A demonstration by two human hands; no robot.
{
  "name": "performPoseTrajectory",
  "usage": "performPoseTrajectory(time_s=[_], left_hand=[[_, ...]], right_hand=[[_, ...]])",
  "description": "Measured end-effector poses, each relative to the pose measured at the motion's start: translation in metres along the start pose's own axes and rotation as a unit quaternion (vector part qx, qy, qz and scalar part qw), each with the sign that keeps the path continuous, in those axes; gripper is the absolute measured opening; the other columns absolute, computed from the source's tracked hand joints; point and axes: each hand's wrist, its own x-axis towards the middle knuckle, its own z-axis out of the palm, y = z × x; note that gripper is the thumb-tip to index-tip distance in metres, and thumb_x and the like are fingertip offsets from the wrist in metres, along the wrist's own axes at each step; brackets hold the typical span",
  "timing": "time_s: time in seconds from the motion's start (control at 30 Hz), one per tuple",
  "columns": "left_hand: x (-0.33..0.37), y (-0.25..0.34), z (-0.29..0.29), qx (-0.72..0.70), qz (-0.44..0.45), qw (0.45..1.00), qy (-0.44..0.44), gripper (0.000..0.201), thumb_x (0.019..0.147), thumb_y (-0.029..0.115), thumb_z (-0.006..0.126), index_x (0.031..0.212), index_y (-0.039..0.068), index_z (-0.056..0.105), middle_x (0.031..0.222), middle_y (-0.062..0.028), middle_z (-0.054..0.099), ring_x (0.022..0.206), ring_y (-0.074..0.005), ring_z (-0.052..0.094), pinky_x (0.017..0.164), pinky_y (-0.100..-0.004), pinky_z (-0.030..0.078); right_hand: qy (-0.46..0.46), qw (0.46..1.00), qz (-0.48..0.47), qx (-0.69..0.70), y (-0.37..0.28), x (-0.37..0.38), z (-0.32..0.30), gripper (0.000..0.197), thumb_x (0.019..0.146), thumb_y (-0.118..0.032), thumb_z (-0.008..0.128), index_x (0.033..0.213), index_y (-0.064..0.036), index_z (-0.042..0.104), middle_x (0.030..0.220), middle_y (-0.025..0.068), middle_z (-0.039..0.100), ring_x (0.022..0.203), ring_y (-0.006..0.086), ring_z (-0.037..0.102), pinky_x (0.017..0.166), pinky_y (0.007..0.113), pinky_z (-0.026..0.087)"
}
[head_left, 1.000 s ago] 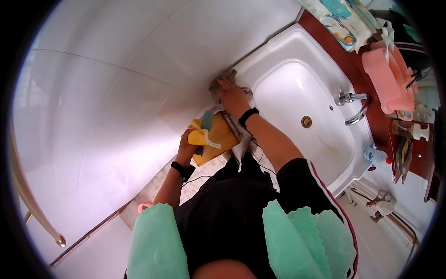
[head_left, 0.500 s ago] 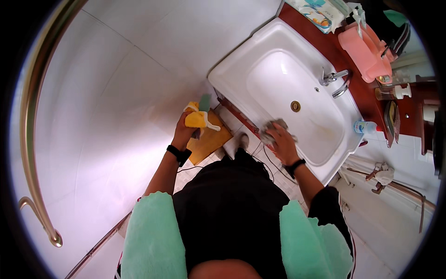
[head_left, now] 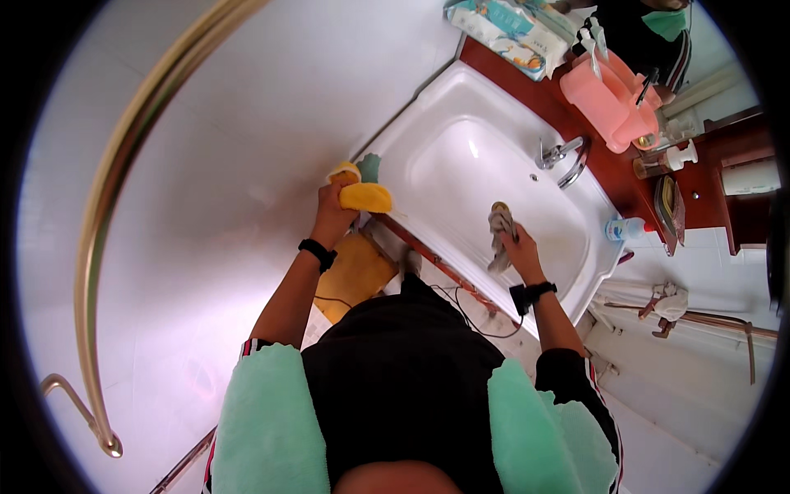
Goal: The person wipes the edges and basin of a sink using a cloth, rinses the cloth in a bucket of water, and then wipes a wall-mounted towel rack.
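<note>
My left hand (head_left: 332,210) is closed around a bunched yellow cloth (head_left: 366,198) with a pale edge, held by the near left rim of the white sink (head_left: 428,218). A green piece of cloth (head_left: 369,168) shows just beyond it; whether my hand holds that too, I cannot tell. Over the basin, my right hand (head_left: 521,249) grips a crumpled grey cloth (head_left: 499,235). The cloth hangs across the basin and hides part of it, with the brass drain (head_left: 499,207) showing at its far end.
A chrome faucet (head_left: 559,153) stands at the sink's back. On the red-brown counter (head_left: 527,99) are a wipes pack (head_left: 510,37) and a pink holder (head_left: 605,103). A bottle (head_left: 625,229) stands at the right rim. A gold rail (head_left: 103,214) runs along the left wall.
My right hand has moved from the near rim further over the basin with the grey cloth. My left hand has come up toward the sink's left corner. The view has shifted.
</note>
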Motion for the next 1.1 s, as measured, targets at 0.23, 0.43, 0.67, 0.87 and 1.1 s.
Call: performPoseTrajectory(time_s=[0.23,0.43,0.67,0.87,1.1], left_hand=[[0.037,0.045,0.008,0.094,0.028,0.995,0.021,0.053,0.069,0.001,0.071,0.118,0.006,0.053,0.121,-0.02,0.046,0.113,-0.0361,0.044,0.099,-0.041,0.039],[0.054,0.043,0.02,0.183,0.076,0.98,-0.015,0.074,0.07,0.011,0.071,0.138,0.009,0.042,0.141,-0.0254,0.03,0.132,-0.0451,0.027,0.111,-0.046,0.027],[0.047,0.041,0.038,0.205,0.028,0.972,-0.108,0.076,0.072,0.008,0.068,0.142,0.007,0.038,0.143,-0.0271,0.032,0.135,-0.0448,0.029,0.113,-0.0476,0.025],[0.06,0.051,0.036,0.261,0.033,0.955,-0.134,0.067,0.072,0.005,0.065,0.136,0.005,0.045,0.132,-0.0248,0.042,0.123,-0.0415,0.043,0.105,-0.0446,0.036],[0.091,0.054,0.044,0.249,0.047,0.962,-0.103,0.058,0.072,0.0,0.064,0.129,0.01,0.053,0.123,-0.0219,0.047,0.117,-0.041,0.046,0.102,-0.0455,0.038]], right_hand=[[0.156,0.967,-0.2,0.025,-0.069,0.177,0.005,0.053,0.086,-0.022,0.065,0.135,-0.0086,0.05,0.119,0.0219,0.057,0.107,0.0356,0.058,0.092,0.038,0.047],[0.278,0.93,-0.239,0.033,-0.123,0.312,0.031,0.054,0.083,-0.019,0.067,0.132,-0.0047,0.048,0.126,0.0256,0.05,0.119,0.0447,0.044,0.098,0.045,0.043],[0.252,0.94,-0.155,-0.171,-0.097,0.423,0.09,0.055,0.082,-0.026,0.061,0.131,-0.004,0.05,0.141,0.0228,0.042,0.131,0.0418,0.034,0.11,0.05,0.026],[0.261,0.941,-0.204,-0.068,-0.117,0.402,0.132,0.048,0.078,-0.013,0.063,0.126,-0.006,0.056,0.123,0.0174,0.051,0.119,0.0357,0.046,0.101,0.045,0.037],[0.1,0.942,-0.32,0.01,-0.088,0.354,0.093,0.04,0.079,0.0,0.059,0.118,-0.0101,0.06,0.122,0.0138,0.053,0.113,0.035,0.051,0.096,0.042,0.045]])
